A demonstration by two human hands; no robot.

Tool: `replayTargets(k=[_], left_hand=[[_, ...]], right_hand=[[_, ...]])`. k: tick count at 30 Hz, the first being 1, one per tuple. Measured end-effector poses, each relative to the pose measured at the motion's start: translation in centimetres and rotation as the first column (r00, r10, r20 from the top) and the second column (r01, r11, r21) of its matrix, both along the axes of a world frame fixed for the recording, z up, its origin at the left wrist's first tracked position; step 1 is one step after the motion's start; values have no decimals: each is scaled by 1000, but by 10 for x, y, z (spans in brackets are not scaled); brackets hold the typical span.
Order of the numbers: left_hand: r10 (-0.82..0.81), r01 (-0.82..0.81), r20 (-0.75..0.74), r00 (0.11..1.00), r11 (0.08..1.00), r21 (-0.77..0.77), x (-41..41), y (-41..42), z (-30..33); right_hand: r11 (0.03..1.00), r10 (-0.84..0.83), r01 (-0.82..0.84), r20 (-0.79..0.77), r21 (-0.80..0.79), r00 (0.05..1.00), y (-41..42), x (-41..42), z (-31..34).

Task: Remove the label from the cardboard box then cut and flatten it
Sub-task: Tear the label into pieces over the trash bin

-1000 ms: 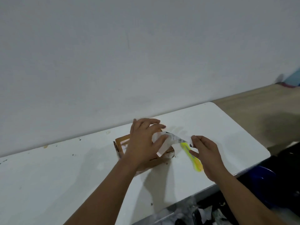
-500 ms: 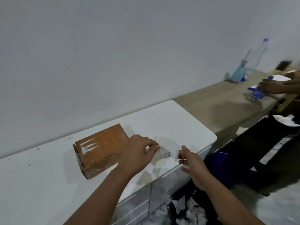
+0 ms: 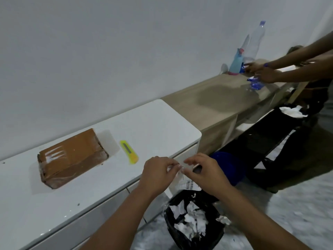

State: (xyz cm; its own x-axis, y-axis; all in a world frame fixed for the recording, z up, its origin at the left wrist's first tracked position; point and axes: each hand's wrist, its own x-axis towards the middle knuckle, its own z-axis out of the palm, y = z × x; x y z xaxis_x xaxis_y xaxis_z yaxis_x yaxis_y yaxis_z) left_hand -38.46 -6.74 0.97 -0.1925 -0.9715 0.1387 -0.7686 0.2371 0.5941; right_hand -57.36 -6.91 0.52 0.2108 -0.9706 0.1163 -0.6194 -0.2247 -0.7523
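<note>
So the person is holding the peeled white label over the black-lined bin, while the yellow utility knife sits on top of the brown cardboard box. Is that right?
Not quite. The head view shows the yellow utility knife lying on the white table, beside the brown cardboard box and apart from it, not on top. The rest holds: the left hand and right hand pinch the peeled white label above the black-lined bin.

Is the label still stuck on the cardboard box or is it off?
Off. Both hands, left hand and right hand, hold the label above the black bin; the cardboard box lies apart on the white table.
</note>
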Motion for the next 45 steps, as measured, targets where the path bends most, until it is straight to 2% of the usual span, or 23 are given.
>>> replayTargets(k=[4, 7, 10, 12, 14, 16, 18, 20, 22, 25, 29, 31, 33, 36, 38, 45], left_hand=[[15, -9, -60, 998, 995, 101, -28, 2, -8], [48, -1, -180, 982, 968, 252, -41, -2, -10], [111, 20, -307, 945, 918, 395, -57, -11, -6], [208, -26, -359, 910, 892, 451, -63, -21, -7], [307, -90, -377, 874, 864, 496, -60, -32, -11], [349, -137, -347, 871, 849, 510, -53, -43, -21], [388, -194, -320, 864, 844, 500, -47, -53, -31], [430, -254, -313, 847, 844, 472, -45, -59, -37], [422, -258, -340, 841, 863, 434, -49, -61, -38], [317, -123, -406, 857, 891, 437, -65, -57, -30], [227, 125, -557, 798, 843, 523, -94, -45, -8], [223, 233, -631, 743, 798, 556, -105, -40, 7], [175, 291, -666, 726, 799, 527, -110, -37, 13], [89, 246, -602, 794, 858, 451, -108, -40, 9], [86, 199, -548, 832, 876, 440, -106, -42, 7], [127, 164, -530, 838, 868, 468, -100, -47, 1]], right_hand=[[985, -3, -30, -193, -171, 981, 1, -23, -7], [968, -21, -51, -283, -245, 959, 4, -35, -12], [951, -73, -26, -303, -309, 950, 8, -46, -13], [934, -112, 6, -276, -357, 955, 14, -56, -12], [928, -115, 40, -183, -372, 976, 22, -65, -7], [943, -154, 167, 67, -288, 986, 31, -75, 0], [933, -282, 339, 344, -118, 896, 39, -87, 10], [877, -418, 480, 527, 21, 740, 44, -101, 17], [814, -507, 571, 608, 104, 611, 44, -115, 20], [809, -547, 537, 643, 240, 536, 39, -122, 20], [833, -547, 441, 616, 334, 567, 28, -103, 12], [823, -565, 464, 569, 328, 598, 22, -93, 6], [808, -585, 504, 507, 305, 633, 17, -87, 1], [807, -588, 528, 458, 266, 667, 14, -80, -1], [811, -582, 527, 454, 255, 675, 13, -76, 0], [831, -554, 502, 441, 241, 706, 12, -66, -2]])
